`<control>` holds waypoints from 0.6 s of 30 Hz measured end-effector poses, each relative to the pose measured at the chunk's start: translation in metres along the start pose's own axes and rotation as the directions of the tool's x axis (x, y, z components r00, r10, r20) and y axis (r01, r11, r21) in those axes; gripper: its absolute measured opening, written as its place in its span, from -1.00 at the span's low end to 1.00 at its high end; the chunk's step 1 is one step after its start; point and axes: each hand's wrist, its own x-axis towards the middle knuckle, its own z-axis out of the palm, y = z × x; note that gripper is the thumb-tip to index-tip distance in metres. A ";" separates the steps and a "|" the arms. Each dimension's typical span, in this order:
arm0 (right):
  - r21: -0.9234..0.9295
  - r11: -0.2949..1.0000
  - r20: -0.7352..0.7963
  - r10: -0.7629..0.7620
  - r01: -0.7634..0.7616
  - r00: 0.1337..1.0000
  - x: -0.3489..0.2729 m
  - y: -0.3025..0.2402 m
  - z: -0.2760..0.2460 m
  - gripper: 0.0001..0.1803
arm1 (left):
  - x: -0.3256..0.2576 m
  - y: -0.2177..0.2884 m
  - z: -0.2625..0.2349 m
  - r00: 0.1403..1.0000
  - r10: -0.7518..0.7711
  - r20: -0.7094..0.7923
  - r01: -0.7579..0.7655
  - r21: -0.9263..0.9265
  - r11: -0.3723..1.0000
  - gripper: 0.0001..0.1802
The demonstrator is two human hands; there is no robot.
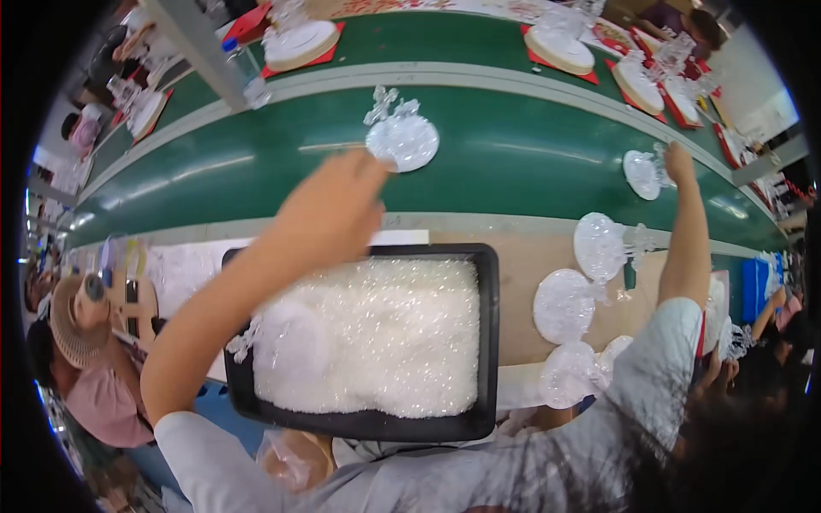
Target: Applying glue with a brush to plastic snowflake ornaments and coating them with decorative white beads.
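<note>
My left hand reaches over the green belt. Its blurred fingertips are at the lower left edge of a round white glittery disc with a clear plastic figure at its top. I cannot tell whether they grip it. Far to the right, my right hand has its fingers closed on the clear figure of another white disc over the belt. Below my left forearm, a black tray holds white sparkling granules. A whitened disc with a clear figure lies on the granules at the left.
Several white discs, among them one, lie on the brown board right of the tray. Beyond the belt's rail stand more white pieces on red sheets, and a bottle. Co-workers sit at left, right and across.
</note>
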 end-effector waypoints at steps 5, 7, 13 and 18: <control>0.014 0.963 -0.203 -0.261 0.269 0.944 -0.021 -0.032 -0.088 -0.71 | -0.066 0.084 0.013 0.947 -0.072 0.314 0.082 -0.019 0.996 -0.41; 0.101 0.896 -0.348 -0.375 0.432 0.859 -0.050 -0.090 -0.147 -0.71 | -0.081 0.089 0.037 0.918 -0.150 0.368 0.143 0.046 0.989 -0.20; 0.373 0.569 -0.389 -0.621 0.733 0.681 -0.273 -0.283 -0.282 -0.80 | -0.107 0.096 0.070 0.972 -0.148 0.183 0.105 0.229 0.968 -0.15; 0.344 0.486 -0.382 -0.709 0.803 0.593 -0.351 -0.346 -0.264 -0.84 | -0.137 0.111 0.065 0.943 -0.151 0.296 0.101 0.177 0.979 -0.29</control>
